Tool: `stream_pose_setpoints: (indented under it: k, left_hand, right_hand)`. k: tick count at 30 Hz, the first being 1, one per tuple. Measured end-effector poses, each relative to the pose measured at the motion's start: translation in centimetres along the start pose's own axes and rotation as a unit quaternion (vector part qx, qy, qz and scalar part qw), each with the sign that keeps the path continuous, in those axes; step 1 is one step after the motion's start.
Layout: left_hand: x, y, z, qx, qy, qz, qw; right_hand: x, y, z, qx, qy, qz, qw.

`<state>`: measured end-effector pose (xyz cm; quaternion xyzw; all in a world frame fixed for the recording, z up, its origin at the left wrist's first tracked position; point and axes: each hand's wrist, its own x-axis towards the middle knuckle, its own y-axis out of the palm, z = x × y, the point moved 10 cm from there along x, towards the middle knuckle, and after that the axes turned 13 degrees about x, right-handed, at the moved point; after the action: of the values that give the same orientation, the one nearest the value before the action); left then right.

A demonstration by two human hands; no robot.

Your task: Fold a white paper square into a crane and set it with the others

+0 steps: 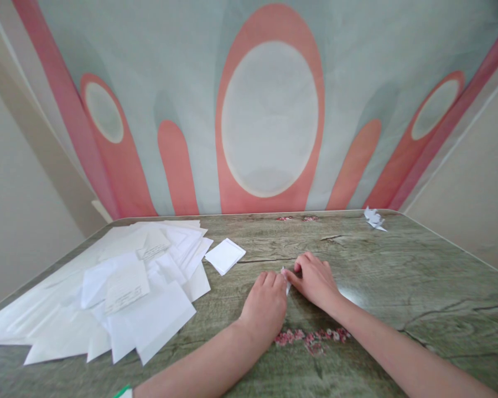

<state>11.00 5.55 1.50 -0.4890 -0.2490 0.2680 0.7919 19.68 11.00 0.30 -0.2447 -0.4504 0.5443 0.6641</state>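
Observation:
A small folded piece of white paper [288,288] lies on the table between my hands, mostly covered by fingers. My left hand [265,300] is closed over its left side, fingers curled and pressed down. From the right, my right hand [317,279] reaches its thumb to the paper's upper tip, with the other fingers bent in. To the left of my hands sits a small stack of square white sheets [226,256].
A wide, spread-out pile of white paper [161,318] covers the table's left part, some sheets bearing writing. Small folded paper pieces [374,219] lie at the far right edge. The wood-patterned table [431,276] meets a patterned backdrop [269,204] behind.

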Motion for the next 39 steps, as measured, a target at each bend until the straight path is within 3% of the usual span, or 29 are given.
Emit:
stream_pose_setpoints:
  k: [15,28,33,39]
  left_hand:
    - [-0.3,1.0,1.0,-0.101,-0.004,0.031,0.994]
    - [-0.5,1.7,4.7,-0.336,-0.132,-0.093,0.928]
    - [-0.8,2.1,5.9,-0.306,-0.194,-0.097,0.927]
    - [-0.7,2.5,5.6,-0.274,-0.197,-0.07,0.939]
  right_hand:
    - [-0.5,-0.1,-0.8,0.08,-0.008,0.012,0.997]
    - [-2.0,-0.8,1.8,0.044,-0.013,0.022,0.999]
    - [-1.9,-0.6,1.9,0.047,-0.026,0.022,0.998]
    - [-2.1,-0.4,2.1,0.081,-0.032,0.024,0.996]
